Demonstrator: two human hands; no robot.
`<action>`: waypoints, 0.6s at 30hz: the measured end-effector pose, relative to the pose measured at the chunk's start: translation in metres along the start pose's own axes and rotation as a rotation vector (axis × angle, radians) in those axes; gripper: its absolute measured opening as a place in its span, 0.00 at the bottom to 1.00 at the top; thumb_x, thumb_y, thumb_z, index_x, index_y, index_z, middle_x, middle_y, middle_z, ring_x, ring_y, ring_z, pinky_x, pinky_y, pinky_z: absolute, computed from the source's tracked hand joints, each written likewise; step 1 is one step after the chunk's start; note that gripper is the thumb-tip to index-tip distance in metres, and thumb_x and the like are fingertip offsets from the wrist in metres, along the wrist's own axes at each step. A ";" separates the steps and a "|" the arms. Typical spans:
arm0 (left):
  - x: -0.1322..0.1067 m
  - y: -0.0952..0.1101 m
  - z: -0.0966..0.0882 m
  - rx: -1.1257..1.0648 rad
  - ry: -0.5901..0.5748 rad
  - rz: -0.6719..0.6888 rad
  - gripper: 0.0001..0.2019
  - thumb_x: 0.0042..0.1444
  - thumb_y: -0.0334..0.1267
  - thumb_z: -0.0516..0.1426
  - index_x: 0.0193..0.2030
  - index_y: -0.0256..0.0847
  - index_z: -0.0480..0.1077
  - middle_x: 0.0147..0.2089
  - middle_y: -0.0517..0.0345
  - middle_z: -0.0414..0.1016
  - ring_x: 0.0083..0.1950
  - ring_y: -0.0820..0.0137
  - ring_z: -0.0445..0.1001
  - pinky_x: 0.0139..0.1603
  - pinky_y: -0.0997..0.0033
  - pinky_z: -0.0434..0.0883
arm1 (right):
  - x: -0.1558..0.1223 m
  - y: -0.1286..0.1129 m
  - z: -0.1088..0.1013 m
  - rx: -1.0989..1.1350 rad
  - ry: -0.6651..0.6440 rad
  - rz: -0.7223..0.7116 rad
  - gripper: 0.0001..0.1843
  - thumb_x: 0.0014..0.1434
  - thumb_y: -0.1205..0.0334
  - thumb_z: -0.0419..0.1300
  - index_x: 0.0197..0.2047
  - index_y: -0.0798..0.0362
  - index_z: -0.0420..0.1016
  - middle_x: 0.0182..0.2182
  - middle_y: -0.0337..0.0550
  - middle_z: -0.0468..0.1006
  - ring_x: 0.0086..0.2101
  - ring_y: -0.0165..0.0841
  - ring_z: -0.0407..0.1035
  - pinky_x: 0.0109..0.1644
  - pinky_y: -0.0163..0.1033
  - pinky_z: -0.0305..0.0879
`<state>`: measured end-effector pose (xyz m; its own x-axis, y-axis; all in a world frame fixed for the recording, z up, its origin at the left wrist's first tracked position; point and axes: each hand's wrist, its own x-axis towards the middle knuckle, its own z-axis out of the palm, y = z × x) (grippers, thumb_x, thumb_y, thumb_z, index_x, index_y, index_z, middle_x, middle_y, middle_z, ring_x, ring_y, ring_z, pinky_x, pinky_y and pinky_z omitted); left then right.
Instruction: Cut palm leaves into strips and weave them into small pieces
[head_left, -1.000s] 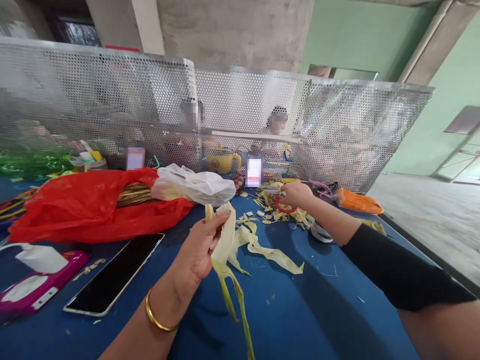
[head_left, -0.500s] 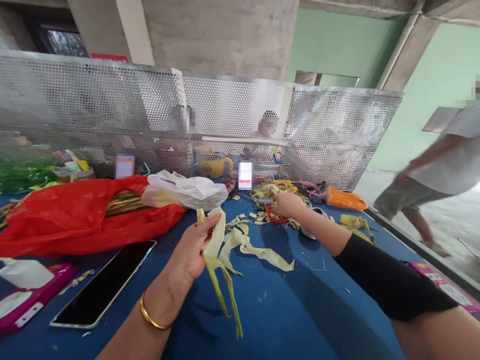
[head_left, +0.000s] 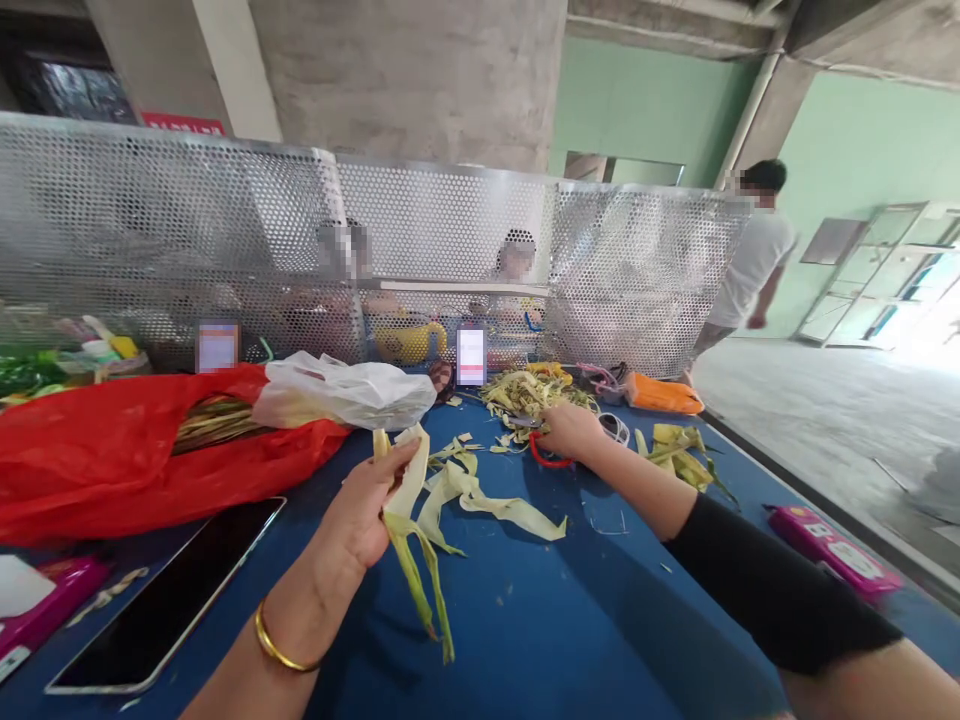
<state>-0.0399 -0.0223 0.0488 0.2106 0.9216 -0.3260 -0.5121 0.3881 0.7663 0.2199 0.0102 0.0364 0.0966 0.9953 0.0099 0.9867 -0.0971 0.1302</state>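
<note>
Left of the husk strips (head_left: 517, 511) lies a phone (head_left: 172, 600), a bag (head_left: 97, 450) behind it

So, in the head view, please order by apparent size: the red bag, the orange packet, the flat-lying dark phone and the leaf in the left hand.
1. Red bag
2. Dark phone
3. Leaf in the left hand
4. Orange packet; farther away, so its real size is unsure

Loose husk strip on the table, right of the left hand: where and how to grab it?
Pinch the strip near its right end, probably best from the near right. It looks thin and lies mostly flat on the table, with that end apart from the left hand; its other end runs back close to the husk held there.
</note>
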 end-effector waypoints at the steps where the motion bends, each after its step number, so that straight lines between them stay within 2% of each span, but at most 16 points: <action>1: 0.000 0.000 0.000 0.007 0.009 -0.007 0.11 0.45 0.28 0.66 0.24 0.37 0.66 0.15 0.67 0.63 0.12 0.80 0.62 0.13 0.83 0.61 | -0.002 0.001 0.000 0.007 0.011 0.004 0.22 0.54 0.58 0.58 0.49 0.58 0.78 0.44 0.61 0.80 0.45 0.49 0.74 0.42 0.43 0.68; 5: -0.002 0.001 0.002 0.033 0.020 -0.023 0.11 0.46 0.28 0.66 0.25 0.37 0.66 0.15 0.68 0.63 0.13 0.80 0.62 0.15 0.83 0.63 | -0.015 0.000 0.006 0.059 0.018 -0.048 0.26 0.56 0.51 0.57 0.55 0.51 0.74 0.46 0.53 0.80 0.47 0.46 0.73 0.44 0.41 0.67; 8: -0.001 0.001 0.002 0.038 0.020 -0.033 0.10 0.46 0.29 0.65 0.25 0.37 0.66 0.15 0.68 0.63 0.12 0.81 0.60 0.14 0.83 0.63 | -0.023 -0.001 0.014 0.089 -0.008 -0.060 0.25 0.54 0.49 0.59 0.54 0.46 0.75 0.45 0.47 0.81 0.47 0.43 0.74 0.43 0.38 0.67; 13: 0.005 -0.005 -0.005 0.042 -0.005 -0.028 0.11 0.46 0.31 0.66 0.25 0.37 0.65 0.14 0.69 0.60 0.10 0.84 0.54 0.11 0.84 0.54 | -0.035 -0.004 0.027 0.083 0.049 0.019 0.21 0.58 0.52 0.54 0.53 0.50 0.74 0.44 0.50 0.80 0.46 0.44 0.74 0.41 0.39 0.66; 18: 0.014 -0.019 -0.012 0.125 -0.053 0.033 0.16 0.40 0.37 0.70 0.24 0.36 0.65 0.12 0.72 0.56 0.11 0.86 0.49 0.12 0.84 0.45 | -0.043 -0.003 0.034 0.078 0.095 0.047 0.21 0.60 0.55 0.52 0.54 0.53 0.71 0.45 0.55 0.78 0.43 0.46 0.75 0.39 0.41 0.65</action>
<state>-0.0375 -0.0164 0.0232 0.2403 0.9318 -0.2722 -0.4125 0.3518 0.8403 0.2168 -0.0323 0.0015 0.1342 0.9850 0.1084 0.9888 -0.1403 0.0500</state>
